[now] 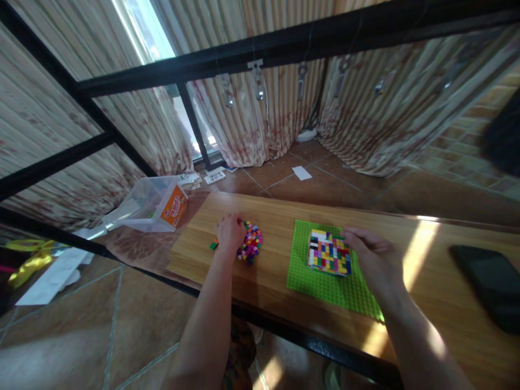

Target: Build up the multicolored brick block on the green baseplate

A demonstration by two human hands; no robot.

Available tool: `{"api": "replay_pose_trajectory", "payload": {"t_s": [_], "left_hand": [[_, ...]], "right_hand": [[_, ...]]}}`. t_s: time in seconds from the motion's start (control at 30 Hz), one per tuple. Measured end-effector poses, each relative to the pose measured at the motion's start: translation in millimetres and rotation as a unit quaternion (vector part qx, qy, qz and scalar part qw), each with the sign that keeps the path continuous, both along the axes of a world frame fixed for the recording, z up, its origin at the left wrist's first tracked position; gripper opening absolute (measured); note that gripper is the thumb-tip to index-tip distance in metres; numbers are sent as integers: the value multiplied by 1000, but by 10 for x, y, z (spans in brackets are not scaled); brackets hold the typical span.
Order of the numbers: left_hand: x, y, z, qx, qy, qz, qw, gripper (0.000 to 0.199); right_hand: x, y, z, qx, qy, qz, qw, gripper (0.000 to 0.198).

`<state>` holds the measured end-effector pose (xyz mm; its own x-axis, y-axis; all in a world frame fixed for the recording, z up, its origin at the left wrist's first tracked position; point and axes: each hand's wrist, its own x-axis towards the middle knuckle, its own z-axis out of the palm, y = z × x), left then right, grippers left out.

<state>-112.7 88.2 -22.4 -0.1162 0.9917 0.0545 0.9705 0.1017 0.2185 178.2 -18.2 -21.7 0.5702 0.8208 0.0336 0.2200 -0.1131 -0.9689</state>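
A heap of small colourful toy bricks (pixel 252 242) lies on the wooden table (pixel 280 211). My left hand (pixel 231 232) is at the heap's left edge, fingers curled down; whatever they hold is hidden. A few loose green and orange bricks (pixel 214 244) sit just left of that hand. On a green studded baseplate (pixel 303 284) stands a rectangular block built of many-coloured bricks (pixel 328 252). At its upper right corner is my right hand (pixel 374 257), with thumb and fingertips pinched together. Anything between those fingertips is too small to make out.
A dark phone-like slab (pixel 489 284) lies at the table's right. Beyond the left end stands a clear plastic bin (pixel 148 203) with an orange label. A black metal rail (pixel 284 54) crosses before the curtains (pixel 260 124). White paper (pixel 301 173) lies on the tiled floor.
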Motion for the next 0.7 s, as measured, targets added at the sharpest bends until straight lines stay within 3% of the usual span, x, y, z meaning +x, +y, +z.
{"api": "replay_pose_trajectory", "payload": {"t_s": [0.3,0.4,0.47,0.5,0.57,0.63,0.7], "left_hand": [[70,-24,79,9,4,-33,999,27],[122,-38,170,44,-67,-49,996,25],[236,-119,228,56,-182,-72,979,23],[322,-185,249,50,-262,-86,960,21],[534,-358,274,19,-435,-120,892,17],[761,-547,280,-61,-582,-150,797,13],[948,-701,280,-155,-695,-137,689,15]], "right_hand": [[0,-16,19,27,12,-10,1000,21],[3,-21,31,43,5,-11,999,21],[-7,-27,43,57,-2,-11,998,20],[-19,-32,52,66,-5,-10,998,19],[-59,-51,81,91,-14,7,996,17],[-117,-82,128,122,-32,51,991,15],[-180,-121,184,149,-57,122,980,18]]}}
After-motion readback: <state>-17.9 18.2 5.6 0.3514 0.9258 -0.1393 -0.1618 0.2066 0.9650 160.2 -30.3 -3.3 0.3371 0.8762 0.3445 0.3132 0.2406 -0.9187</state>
